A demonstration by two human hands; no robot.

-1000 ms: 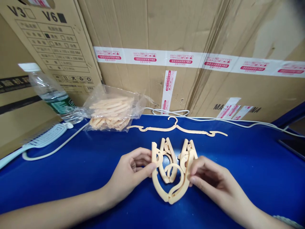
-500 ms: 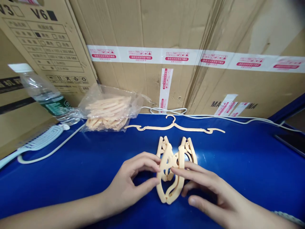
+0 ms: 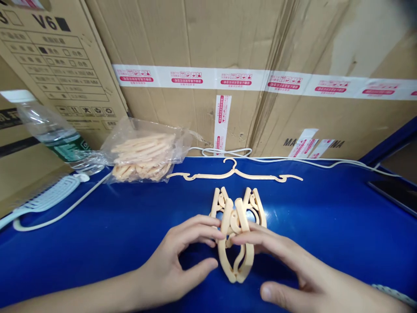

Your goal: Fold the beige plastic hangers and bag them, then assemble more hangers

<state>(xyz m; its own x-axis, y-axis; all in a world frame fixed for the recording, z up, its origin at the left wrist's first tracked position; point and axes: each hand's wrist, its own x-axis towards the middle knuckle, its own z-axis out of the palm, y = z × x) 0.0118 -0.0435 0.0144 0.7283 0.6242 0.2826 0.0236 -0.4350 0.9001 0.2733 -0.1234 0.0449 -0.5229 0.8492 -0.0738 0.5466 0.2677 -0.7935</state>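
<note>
In the middle of the head view stands a beige folding clothes hanger, folded up, with its two curved arms meeting at the near end. My left hand rests its fingertips against the left arm, and its thumb is spread away. On the other side, my right hand has its index finger across the right arm with other fingers behind it; its thumb stands well apart. Directly behind is another folded beige hanger, partly covered by the front one. An unfolded hanger lies flat farther back.
A clear plastic bag of beige pieces sits at back left, near a water bottle and a pale hairbrush. White cable runs along cardboard boxes behind the blue surface. A dark flat device lies at right.
The front hanger has shifted right and turned slightly, its arms now showing narrower. My left thumb has come off its left arm. The view has swung slightly to the right.
</note>
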